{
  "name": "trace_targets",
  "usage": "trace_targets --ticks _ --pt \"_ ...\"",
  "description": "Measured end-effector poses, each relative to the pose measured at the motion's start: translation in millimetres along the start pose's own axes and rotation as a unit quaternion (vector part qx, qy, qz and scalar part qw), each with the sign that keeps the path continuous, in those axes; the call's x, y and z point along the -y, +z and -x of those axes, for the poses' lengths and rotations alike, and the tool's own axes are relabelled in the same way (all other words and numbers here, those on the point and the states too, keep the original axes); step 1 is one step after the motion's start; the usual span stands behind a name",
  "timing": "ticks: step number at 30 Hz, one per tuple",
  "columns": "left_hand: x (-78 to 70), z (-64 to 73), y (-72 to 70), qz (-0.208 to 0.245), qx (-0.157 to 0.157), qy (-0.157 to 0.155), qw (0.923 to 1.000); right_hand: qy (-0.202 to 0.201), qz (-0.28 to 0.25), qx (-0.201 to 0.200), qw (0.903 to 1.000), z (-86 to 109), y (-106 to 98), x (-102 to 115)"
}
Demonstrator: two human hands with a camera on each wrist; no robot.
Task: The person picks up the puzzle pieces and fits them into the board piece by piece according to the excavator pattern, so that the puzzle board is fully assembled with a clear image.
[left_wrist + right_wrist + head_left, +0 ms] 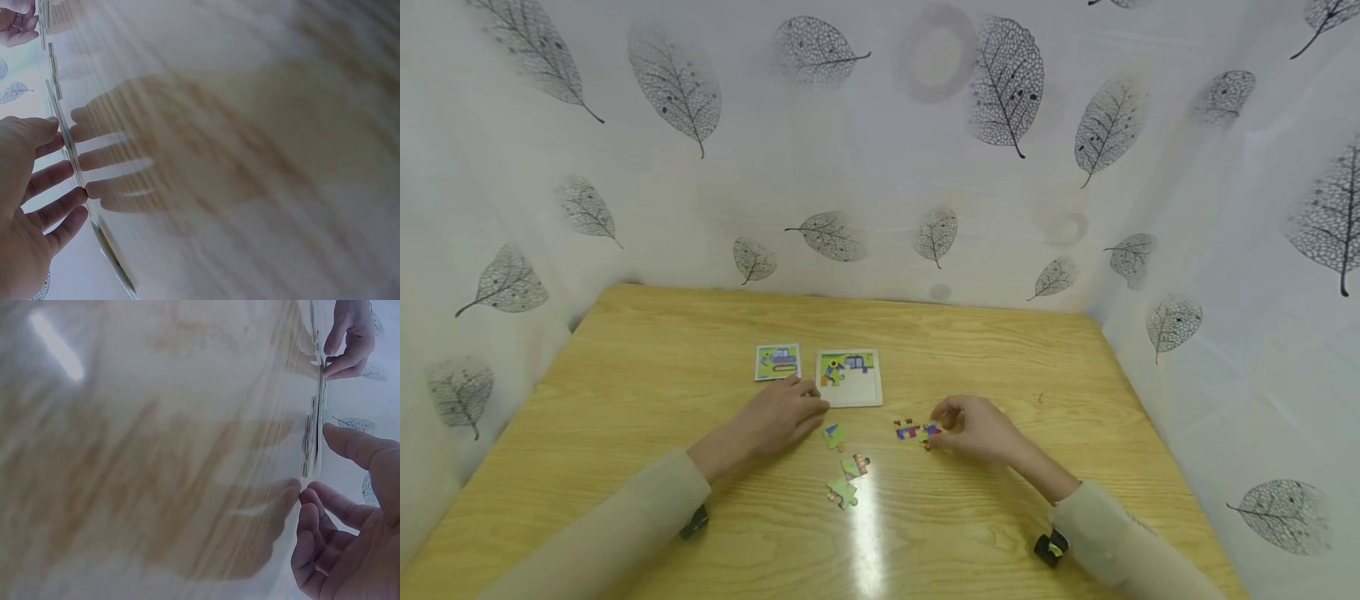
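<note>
Touching puzzle pieces (907, 432) is the right hand (981, 429) (left hand (781, 415) near tray (861, 391)).

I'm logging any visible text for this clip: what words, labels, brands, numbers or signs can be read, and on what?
No readable text in any view.
Card: picture; any lettering too small to read.
Tray and pieces: coloured artwork; any marks too small.
Backdrop: leaf prints, no lettering seen.

Both arms (617, 518) reach forward, the left hand (786, 414) relaxed, the right hand (979, 427) loosely curled.
</note>
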State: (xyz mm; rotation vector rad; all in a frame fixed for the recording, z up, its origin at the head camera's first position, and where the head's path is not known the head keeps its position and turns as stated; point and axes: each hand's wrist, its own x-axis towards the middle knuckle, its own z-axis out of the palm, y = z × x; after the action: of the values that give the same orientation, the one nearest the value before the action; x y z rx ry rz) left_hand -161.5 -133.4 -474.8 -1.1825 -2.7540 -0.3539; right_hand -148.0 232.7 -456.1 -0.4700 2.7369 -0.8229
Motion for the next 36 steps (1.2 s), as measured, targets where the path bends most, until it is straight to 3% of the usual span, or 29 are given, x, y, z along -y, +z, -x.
trace_targets --ticks 6,11,23,30,36 --pt "0.5 0.0 0.6 -0.001 -0.004 0.002 1.0000 0.041 0.040 -0.021 0.9981 2.8 6 4" --pt "1.0 -0.4 0.8 -0.002 -0.005 0.001 1.0000 0.045 0.047 -0.018 0.9977 0.1 8 3" --pt "0.7 -1.3 1.1 -0.002 -0.002 0.001 1.0000 -0.001 -0.023 0.027 0.9994 -4.7 2 -9" --pt "-0.3 -1.3 0.3 -0.001 0.002 -0.001 1.0000 0.007 -0.066 0.039 0.9970 -4.3 1 -10" --pt "-1.0 -1.1 0.2 -0.004 0.002 -0.004 1.0000 0.012 -0.133 0.047 0.9900 -6.7 1 -14"
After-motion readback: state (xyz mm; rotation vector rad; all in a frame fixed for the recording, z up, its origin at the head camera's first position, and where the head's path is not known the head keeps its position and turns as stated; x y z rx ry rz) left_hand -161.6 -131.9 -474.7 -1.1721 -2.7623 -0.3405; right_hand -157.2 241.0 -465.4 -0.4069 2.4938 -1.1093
